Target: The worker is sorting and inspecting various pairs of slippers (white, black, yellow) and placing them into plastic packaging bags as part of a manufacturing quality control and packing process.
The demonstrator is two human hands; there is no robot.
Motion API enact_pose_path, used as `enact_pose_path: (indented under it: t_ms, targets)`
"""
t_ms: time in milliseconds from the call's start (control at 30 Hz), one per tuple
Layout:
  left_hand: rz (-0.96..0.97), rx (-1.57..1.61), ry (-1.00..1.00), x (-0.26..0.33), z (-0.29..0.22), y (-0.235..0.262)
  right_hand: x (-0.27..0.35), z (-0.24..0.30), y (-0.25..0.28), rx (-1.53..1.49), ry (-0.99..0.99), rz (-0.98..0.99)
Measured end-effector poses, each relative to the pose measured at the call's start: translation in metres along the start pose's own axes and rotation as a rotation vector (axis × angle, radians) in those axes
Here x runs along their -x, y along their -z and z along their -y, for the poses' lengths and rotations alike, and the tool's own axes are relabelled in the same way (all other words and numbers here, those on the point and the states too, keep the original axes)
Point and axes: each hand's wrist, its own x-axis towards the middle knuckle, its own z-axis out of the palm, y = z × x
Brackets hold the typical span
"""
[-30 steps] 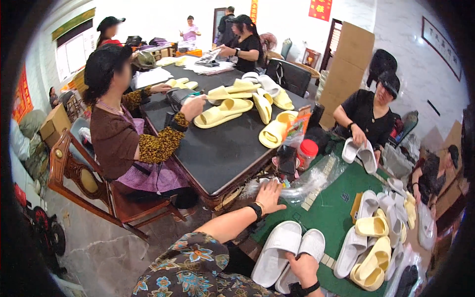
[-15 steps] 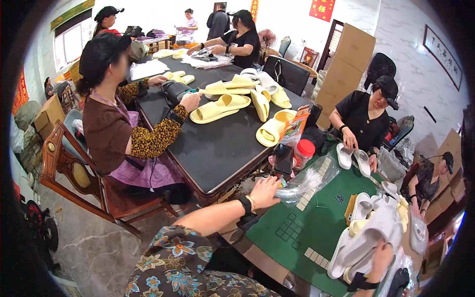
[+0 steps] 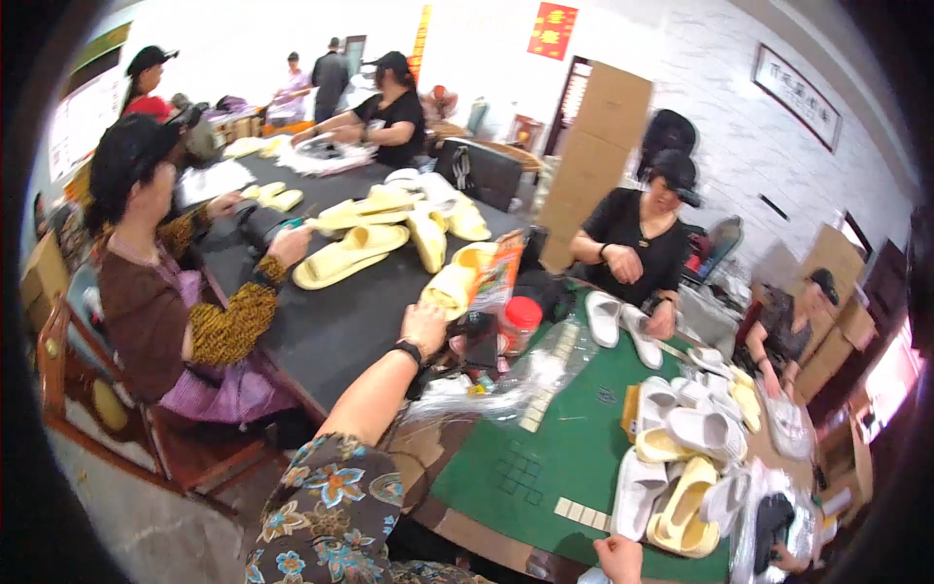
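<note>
My left hand [image 3: 425, 327] reaches out over the corner of the black table, its fingers closed on the near end of a yellow slipper [image 3: 453, 280]. My right hand [image 3: 620, 559] is low at the bottom edge, in front of the slipper pile, with its fingers curled in and no slipper in it. Close beyond it, a yellow slipper [image 3: 689, 506] and a grey slipper [image 3: 639, 492] lie on the green table [image 3: 574, 453], among several more grey and yellow ones.
A red-lidded jar [image 3: 520, 321], an orange packet [image 3: 501, 268] and clear plastic wrap [image 3: 545, 375] lie between the tables. Several yellow slippers [image 3: 350, 255] cover the black table [image 3: 321, 326]. A co-worker [image 3: 151, 292] sits at left; another [image 3: 637, 238] stands across, by two grey slippers [image 3: 623, 321].
My left hand has moved forward to the yellow slipper. My right hand has let go of the grey slipper and drawn back toward me. The view has turned right.
</note>
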Motion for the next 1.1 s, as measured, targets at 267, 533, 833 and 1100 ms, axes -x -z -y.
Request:
enact_pose_path:
  t_ms: [267,533,833,1100]
  targets:
    - [-0.149,-0.184,-0.217,-0.006,-0.001,0.023,0.02,-0.011,0.005,-0.018,-0.139,0.084]
    - [-0.573,0.225,-0.342,0.066,-0.005,0.173,-0.015,0.027,-0.008,-0.194,0.114,-0.093]
    - [-0.461,0.33,-0.764,0.207,-0.123,0.229,-0.023,0.148,-0.018,-1.326,0.283,0.454]
    - [-0.249,0.59,-1.042,0.269,-0.19,0.16,-0.017,0.118,-0.054,-1.265,0.216,0.199]
